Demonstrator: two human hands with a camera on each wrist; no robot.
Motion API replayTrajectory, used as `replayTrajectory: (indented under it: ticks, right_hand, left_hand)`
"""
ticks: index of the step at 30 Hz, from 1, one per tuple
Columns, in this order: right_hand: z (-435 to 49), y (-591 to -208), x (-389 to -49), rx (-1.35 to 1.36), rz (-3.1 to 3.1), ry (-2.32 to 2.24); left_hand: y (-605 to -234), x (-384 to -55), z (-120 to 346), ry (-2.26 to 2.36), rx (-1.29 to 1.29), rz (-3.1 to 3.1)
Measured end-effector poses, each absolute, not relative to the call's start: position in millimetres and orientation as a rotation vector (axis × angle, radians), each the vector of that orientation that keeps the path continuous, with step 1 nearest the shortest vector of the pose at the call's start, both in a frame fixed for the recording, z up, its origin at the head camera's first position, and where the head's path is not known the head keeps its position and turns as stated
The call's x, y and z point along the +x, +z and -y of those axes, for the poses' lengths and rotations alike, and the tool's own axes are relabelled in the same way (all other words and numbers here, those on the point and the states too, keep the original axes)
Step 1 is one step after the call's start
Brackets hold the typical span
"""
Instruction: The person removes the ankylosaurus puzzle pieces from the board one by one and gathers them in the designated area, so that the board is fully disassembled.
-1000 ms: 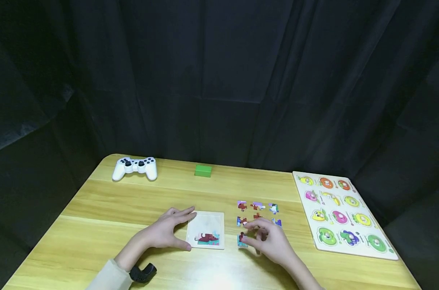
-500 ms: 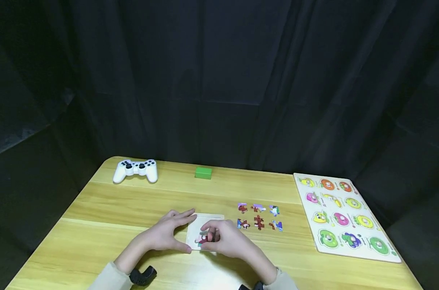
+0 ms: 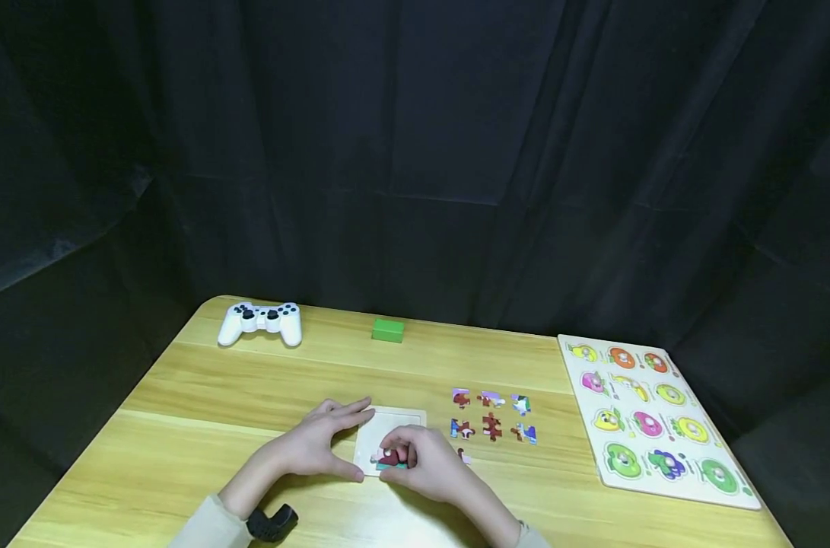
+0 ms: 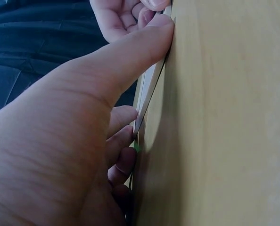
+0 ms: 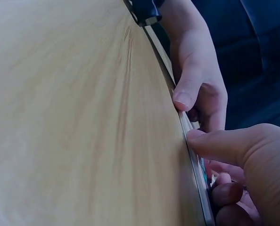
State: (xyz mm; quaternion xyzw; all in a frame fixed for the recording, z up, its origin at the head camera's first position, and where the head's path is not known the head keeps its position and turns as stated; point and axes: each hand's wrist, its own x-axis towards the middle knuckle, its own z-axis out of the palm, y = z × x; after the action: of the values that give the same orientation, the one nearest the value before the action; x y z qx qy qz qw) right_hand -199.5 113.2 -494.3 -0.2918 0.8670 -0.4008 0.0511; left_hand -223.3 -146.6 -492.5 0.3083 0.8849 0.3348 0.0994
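A small pale puzzle tray [image 3: 395,418] lies on the table, with a brown, white and teal picture section [image 3: 386,459] along its lower edge. My left hand [image 3: 303,447] is spread at the tray's left side, thumb at the lower corner and fingers at the upper edge. Over the lower right of the tray, my right hand [image 3: 434,466] curls its thumb and fingers together at a puzzle piece that they mostly hide. A sliver of teal [image 5: 205,173] shows beside those fingers in the right wrist view. Loose jigsaw pieces [image 3: 492,427] lie in rows right of the tray.
A fruit knob-puzzle board [image 3: 654,422] lies at the table's right side. Toward the back are a white game controller [image 3: 260,323] and a green block [image 3: 388,330]. A black curtain [image 3: 442,152] hangs behind the table.
My right hand has moved left from the loose pieces to the tray's lower right, then shifted only slightly in the last half second. My left hand has stayed at the tray's side.
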Motion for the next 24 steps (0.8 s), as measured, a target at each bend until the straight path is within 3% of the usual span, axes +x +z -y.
replayTrajectory:
  ticks: [24]
  right_hand:
    - [-111.7, -489.9, -198.7, -0.896, -2.659, -1.197]
  left_hand:
    - [-492.7, -221.9, 146.8, 0.989, 0.926, -2.632]
